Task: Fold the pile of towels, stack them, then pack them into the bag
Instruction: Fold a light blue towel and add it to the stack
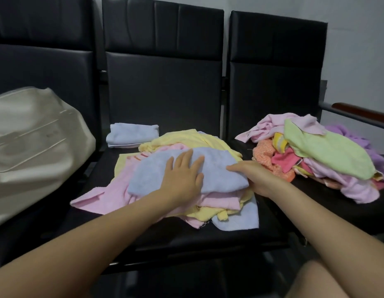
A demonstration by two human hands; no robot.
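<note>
My left hand (182,175) is flat, fingers straight, pressing on the blue towel (217,171) atop the heap on the middle seat (165,87). My right hand (257,179) pinches its right edge. Unfolded pile (324,153) sits right, bag (34,143) left.

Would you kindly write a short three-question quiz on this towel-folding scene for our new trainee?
1. True or false: the left hand lies flat on the blue towel.
2. Where does the beige bag sit: (a) on the left seat, (b) on the right seat, (c) on the floor?
3. What lies at the back of the middle seat, behind the loose towels?

Key
1. True; the right hand grips that towel's right edge.
2. (a); the unfolded pile fills the right seat.
3. One folded light-blue towel.
</note>
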